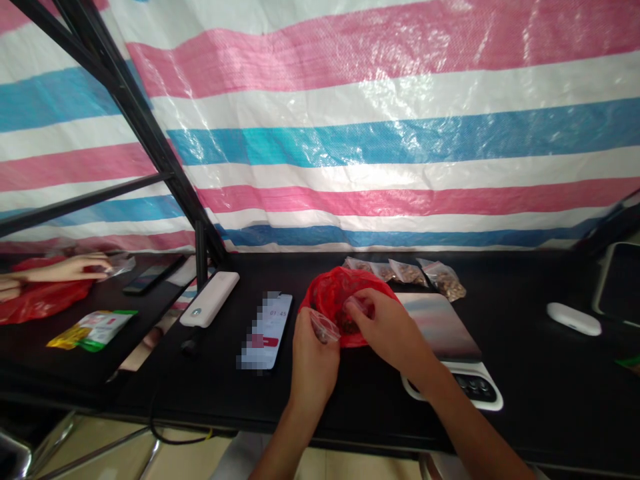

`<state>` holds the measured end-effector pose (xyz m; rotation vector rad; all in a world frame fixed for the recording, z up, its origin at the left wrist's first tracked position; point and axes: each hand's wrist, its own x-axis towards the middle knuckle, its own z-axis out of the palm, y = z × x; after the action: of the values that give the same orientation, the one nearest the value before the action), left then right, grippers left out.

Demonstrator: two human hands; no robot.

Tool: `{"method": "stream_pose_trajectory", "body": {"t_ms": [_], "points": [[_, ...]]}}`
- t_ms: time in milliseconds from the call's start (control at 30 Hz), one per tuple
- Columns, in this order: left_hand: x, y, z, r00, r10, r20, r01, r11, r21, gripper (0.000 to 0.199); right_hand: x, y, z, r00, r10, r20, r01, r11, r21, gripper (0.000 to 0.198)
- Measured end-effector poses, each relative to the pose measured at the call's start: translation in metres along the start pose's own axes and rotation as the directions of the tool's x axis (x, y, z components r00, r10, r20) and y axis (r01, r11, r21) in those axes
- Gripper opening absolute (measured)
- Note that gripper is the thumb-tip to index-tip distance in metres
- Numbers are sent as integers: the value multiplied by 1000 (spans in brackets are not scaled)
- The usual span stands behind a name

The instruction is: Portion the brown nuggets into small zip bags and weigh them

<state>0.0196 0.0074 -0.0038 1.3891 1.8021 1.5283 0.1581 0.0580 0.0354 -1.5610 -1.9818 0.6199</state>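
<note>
Our left grip (315, 363) is closed on a small clear zip bag (325, 328), held at the near left edge of an open red plastic bag (324, 288). Our right grip (393, 327) reaches into the mouth of that red plastic bag, thumb and fingers drawn together; whether they pinch anything, we cannot tell. We see the red plastic bag on the black table (540, 387), just in front of a row of filled little bags (407, 272). Under our right forearm lies a flat pinkish-grey item (447, 327). To our left we have a lit phone (265, 333) and a white power bank (210, 300); well to our right, a white case (574, 319). Farther left, a co-worker's hand (75, 269) rests over another red bag (55, 299).
</note>
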Motion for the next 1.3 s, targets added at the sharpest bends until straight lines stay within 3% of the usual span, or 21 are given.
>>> {"method": "stream_pose_trajectory", "body": {"t_ms": [100, 267, 367, 467, 567, 900, 1067, 1300], "points": [[7, -2, -8, 997, 74, -36, -74, 997, 14, 25, 2, 3, -8, 996, -75, -39, 71, 993, -90, 23], [9, -1, -16, 987, 118, -114, -111, 992, 60, 27, 0, 3, -15, 973, -169, 155, 214, 911, -353, 29], [7, -6, -14, 993, -41, -109, 42, 999, 13, 27, -1, -2, -14, 962, -196, 192, 261, 873, -412, 35], [6, -11, -11, 983, -174, 53, 178, 981, -73, 25, -1, -6, -13, 953, -220, 206, 293, 836, -463, 35], [8, -11, -9, 977, -170, 130, 184, 977, -106, 23, 0, -5, -10, 950, -224, 218, 302, 838, -455, 34], [12, -2, -2, 989, -149, 12, 145, 939, -311, 27, -2, -2, -5, 935, -268, 233, 344, 846, -408, 38], [12, -2, -3, 990, -138, 8, 135, 953, -270, 24, -3, -5, -7, 938, -237, 252, 328, 842, -428, 36], [7, -6, 7, 959, -276, 57, 279, 899, -338, 18, -5, -6, -4, 912, -295, 284, 394, 821, -413, 32]]}}
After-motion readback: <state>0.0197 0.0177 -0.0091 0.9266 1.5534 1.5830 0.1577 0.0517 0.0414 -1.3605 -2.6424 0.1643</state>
